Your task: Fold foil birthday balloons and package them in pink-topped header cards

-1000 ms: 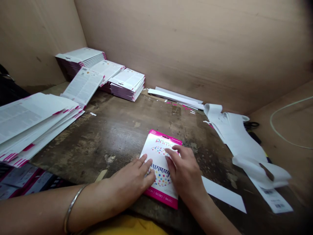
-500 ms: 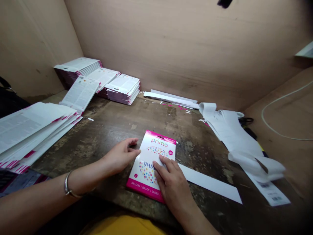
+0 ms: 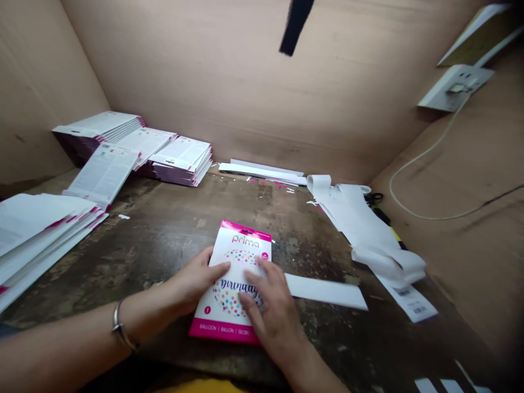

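Observation:
A pink-and-white "prima" balloon packet (image 3: 239, 256) lies flat on the worn dark table (image 3: 164, 240) in front of me. My left hand (image 3: 192, 284), a bangle on its wrist, rests against the packet's left edge with the thumb over its face. Fingers of my right hand (image 3: 268, 311) lie flat and spread on the packet's lower right part, pressing it down. A long white paper strip (image 3: 327, 291) lies just right of the packet, partly under my right hand's side.
Stacks of printed white cards with pink edges sit at the left (image 3: 36, 234) and back left (image 3: 180, 158). Flat white strips (image 3: 262, 170) lie along the back wall. A curled ribbon of label backing (image 3: 364, 229) trails at the right. Cardboard walls enclose the table; a cable (image 3: 413, 164) runs right.
The view has shifted left and up. The packet has turned to sit more upright. My left hand moved from on top of the packet to its left edge; the right slid lower.

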Demonstrator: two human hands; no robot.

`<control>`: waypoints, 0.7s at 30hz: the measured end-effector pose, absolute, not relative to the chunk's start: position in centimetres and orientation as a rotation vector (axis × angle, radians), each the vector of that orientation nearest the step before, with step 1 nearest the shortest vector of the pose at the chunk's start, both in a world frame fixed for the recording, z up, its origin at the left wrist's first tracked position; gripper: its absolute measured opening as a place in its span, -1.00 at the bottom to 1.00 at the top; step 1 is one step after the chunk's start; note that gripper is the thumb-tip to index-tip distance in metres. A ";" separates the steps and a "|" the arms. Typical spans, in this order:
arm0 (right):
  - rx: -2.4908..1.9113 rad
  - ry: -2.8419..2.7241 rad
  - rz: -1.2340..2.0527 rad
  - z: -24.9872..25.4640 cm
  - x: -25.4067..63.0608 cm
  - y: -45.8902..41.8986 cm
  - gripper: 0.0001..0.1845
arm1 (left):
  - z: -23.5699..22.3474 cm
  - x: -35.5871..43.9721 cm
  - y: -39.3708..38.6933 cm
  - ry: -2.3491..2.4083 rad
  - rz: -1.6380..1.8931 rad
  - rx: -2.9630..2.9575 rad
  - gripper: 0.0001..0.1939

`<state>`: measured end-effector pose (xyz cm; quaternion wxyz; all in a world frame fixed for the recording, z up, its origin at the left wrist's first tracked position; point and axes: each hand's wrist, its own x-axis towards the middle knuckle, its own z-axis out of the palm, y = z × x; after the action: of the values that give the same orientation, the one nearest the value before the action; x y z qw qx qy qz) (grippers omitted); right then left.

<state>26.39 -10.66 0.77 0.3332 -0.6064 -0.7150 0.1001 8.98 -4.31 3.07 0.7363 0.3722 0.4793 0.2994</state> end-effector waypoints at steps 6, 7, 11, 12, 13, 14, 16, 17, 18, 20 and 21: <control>-1.541 -1.296 0.894 3.2 27.4 -9.0 -0.57 | 3.1 8.7 -6.3 0.806 0.740 0.782 -0.34; -1.514 -1.283 0.901 3.6 27.1 -8.9 -0.61 | 3.0 8.7 -6.4 0.789 0.737 0.782 -0.35; -1.498 -1.360 0.893 4.5 26.9 -8.9 -0.65 | 2.6 8.1 -6.1 0.746 0.738 0.792 -0.37; -1.493 -1.403 0.941 4.6 27.1 -9.0 -0.65 | 2.7 7.9 -6.0 0.753 0.743 0.789 -0.37; -1.485 -1.450 1.000 4.6 27.6 -9.0 -0.64 | 2.8 7.7 -6.0 0.762 0.747 0.782 -0.36; -1.487 -1.502 1.040 4.5 28.2 -8.9 -0.63 | 3.0 7.5 -6.0 0.770 0.746 0.771 -0.35; -1.569 -1.633 0.989 4.6 29.6 -8.8 -0.61 | 3.3 7.3 -6.2 0.782 0.747 0.744 -0.33; -1.641 -1.713 0.888 4.6 30.3 -8.7 -0.61 | 3.4 7.3 -6.3 0.786 0.755 0.729 -0.32; -1.706 -1.805 0.742 4.8 31.0 -8.6 -0.60 | 3.4 7.4 -6.4 0.792 0.768 0.713 -0.32; -1.761 -1.931 0.332 5.3 32.0 -8.8 -0.61 | 3.4 7.5 -6.6 0.806 0.805 0.679 -0.32; -1.751 -1.917 0.108 5.7 32.0 -9.0 -0.63 | 3.4 7.6 -6.7 0.814 0.824 0.661 -0.33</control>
<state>32.04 -9.04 5.66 0.2683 -0.6491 -0.7107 0.0399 7.63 -6.67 3.36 0.7859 0.3068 0.3774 0.3820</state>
